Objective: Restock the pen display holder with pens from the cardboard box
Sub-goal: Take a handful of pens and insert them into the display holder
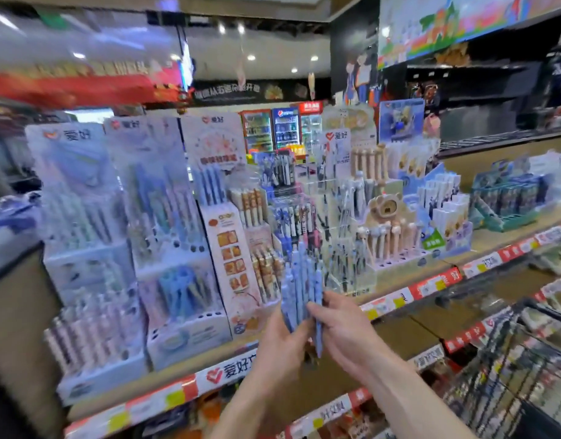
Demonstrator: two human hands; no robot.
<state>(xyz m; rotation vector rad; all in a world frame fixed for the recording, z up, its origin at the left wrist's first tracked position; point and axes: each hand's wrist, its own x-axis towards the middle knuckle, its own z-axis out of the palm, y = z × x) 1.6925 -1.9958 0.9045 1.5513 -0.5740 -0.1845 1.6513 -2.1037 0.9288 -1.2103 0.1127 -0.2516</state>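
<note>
A bundle of blue pens (299, 289) stands upright in front of the shelf, gripped from below by my left hand (280, 346). My right hand (339, 327) pinches one blue pen at the right side of the bundle, its tip pointing down. Behind them stand several tiered pen display holders; a clear acrylic pen display holder (339, 248) is right behind the bundle, and a pink cardboard pen display holder (241, 245) stands to its left. The cardboard box is not in view.
A wooden shelf (409, 280) with red and white price labels carries the displays. Pale blue display stands (165, 236) fill the left. A teal rack (507, 204) sits at the right. A wire shopping cart (526, 375) is at lower right.
</note>
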